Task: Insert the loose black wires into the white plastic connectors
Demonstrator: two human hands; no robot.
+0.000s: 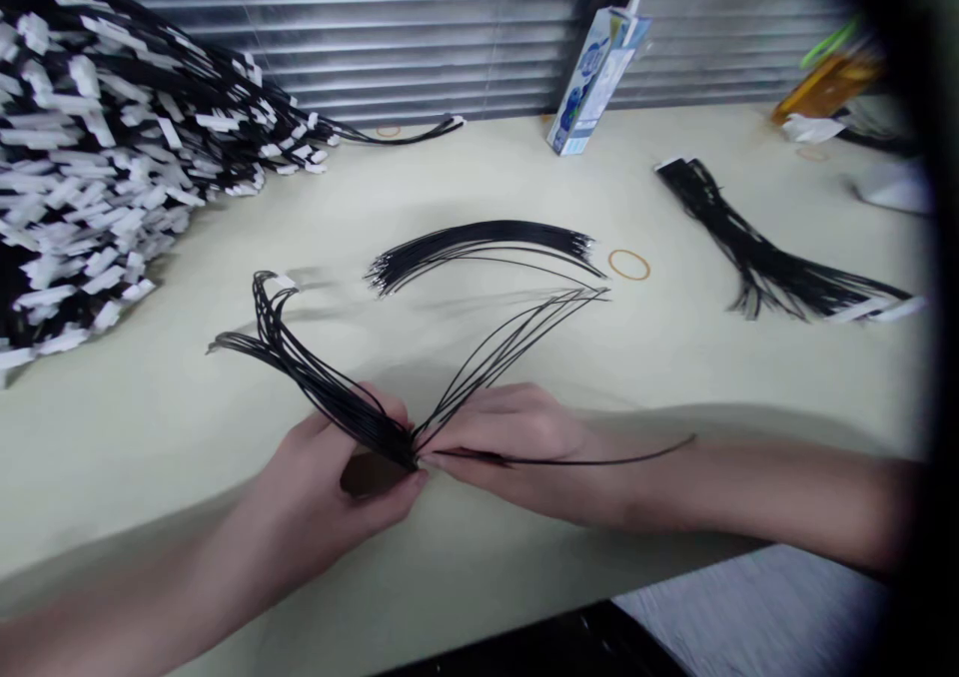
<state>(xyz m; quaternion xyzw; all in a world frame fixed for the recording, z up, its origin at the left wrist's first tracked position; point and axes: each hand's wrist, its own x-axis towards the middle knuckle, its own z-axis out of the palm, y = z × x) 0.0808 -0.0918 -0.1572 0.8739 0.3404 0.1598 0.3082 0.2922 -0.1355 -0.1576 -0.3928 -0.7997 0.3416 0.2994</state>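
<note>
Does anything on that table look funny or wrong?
Maybe the blue-and-white carton standing by the blinds. It looks like a drink box, an odd thing to share a table with black wires. It seems to lean, though the wide view may cause that. I see no spill.

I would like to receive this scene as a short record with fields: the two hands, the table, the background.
Left hand: the left hand grips a black wire bundle
Right hand: the right hand meets it at the bundle's near end, a single wire running between its fingers
Table middle: loose wire bundle; rubber band beside it
Table left: large heap of wires with white ends
Table right: another wire bundle
Background: carton before blinds
</note>
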